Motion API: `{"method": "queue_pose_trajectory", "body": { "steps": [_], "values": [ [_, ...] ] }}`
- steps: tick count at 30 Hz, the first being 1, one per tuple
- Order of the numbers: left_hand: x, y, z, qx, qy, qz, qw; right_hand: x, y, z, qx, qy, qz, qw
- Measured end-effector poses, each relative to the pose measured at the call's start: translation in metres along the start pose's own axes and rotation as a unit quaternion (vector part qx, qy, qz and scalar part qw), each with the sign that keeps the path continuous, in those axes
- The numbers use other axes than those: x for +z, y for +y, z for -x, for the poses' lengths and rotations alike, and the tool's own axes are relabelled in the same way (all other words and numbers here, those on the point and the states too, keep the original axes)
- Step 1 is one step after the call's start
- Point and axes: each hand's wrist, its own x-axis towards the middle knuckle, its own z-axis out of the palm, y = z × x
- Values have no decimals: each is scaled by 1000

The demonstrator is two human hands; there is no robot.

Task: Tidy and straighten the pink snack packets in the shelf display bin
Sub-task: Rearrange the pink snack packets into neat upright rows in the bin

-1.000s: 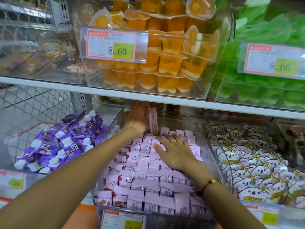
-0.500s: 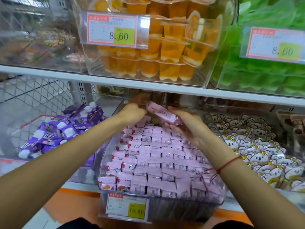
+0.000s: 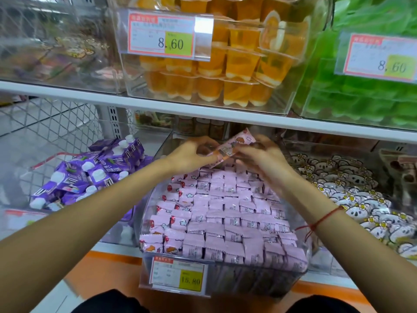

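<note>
A: What are the hands doing?

B: Both hold one pink packet (image 3: 232,147) above the back of the clear bin (image 3: 225,283). The left hand (image 3: 191,154) pinches its lower left end; the fingers of the right hand (image 3: 264,157) curl over its upper right part. The packet is tilted, its right end higher, and its printed face shows small cartoon figures.

A: And the rest of the pink ones?

B: The packets in the bin (image 3: 225,222) lie in tight overlapping rows, glossy film with crimped zigzag ends. Most show their plain text-printed backs; the two columns on the left show red and white artwork. (Too many, and too overlapped, for a true count.)

A: The bin itself?

B: Transparent hard plastic with rounded corners, one price tag (image 3: 178,275) on its front reading 15.80.

A: What sits beside it?

B: Left, purple cartons (image 3: 90,172) with white screw caps, heaped loosely. Right, white pouches (image 3: 352,199) with bear faces and yellow flowers. On the shelf above, orange jelly cups (image 3: 237,71) in a clear box, and a green lot (image 3: 361,105), blurred. Two tags up there, each 8.60.

A: Anything on the wrists?

B: One thin red string (image 3: 320,220), on the right.
</note>
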Motion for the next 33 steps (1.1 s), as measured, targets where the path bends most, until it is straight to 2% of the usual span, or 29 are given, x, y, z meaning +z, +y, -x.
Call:
{"method": "queue_pose_trajectory", "body": {
  "steps": [3, 5, 8, 10, 14, 17, 20, 21, 23, 24, 27, 31, 33],
  "values": [
    [-4, -5, -3, -2, 5, -27, 1000, 3, 5, -10, -89, 92, 137, 982],
    [-13, -13, -6, -21, 1, -146, 989, 3, 8, -18, -130, 142, 203, 960],
    [-14, -20, -11, -62, -74, -275, 957, 6, 15, -30, -149, 169, 269, 936],
    [-9, -22, -14, -59, -107, -326, 937, 11, 21, -37, -165, 150, 336, 915],
    [-7, -26, -16, -43, -100, -378, 919, 15, 28, -47, -213, 64, 490, 843],
    [-10, -27, -16, -43, -86, -373, 923, 19, 31, -54, -202, 48, 572, 793],
    [-7, -25, -20, -81, -119, -375, 916, 22, 38, -59, -171, 54, 582, 794],
    [-6, -25, -22, -92, -130, -377, 912, 21, 43, -61, -160, 34, 601, 782],
    [-5, -24, -24, -97, -139, -378, 910, 18, 54, -63, -142, -32, 675, 723],
    [-5, -24, -24, -92, -138, -382, 909, 16, 59, -64, -125, -54, 685, 716],
    [-6, -28, -25, -73, -130, -393, 908, 14, 61, -64, -89, -83, 674, 729],
    [-7, -32, -24, -60, -98, -367, 923, 18, 56, -63, -108, -21, 588, 801],
    [-9, -32, -23, -63, -92, -350, 930, 23, 57, -62, -94, -31, 586, 804]
  ]
}}
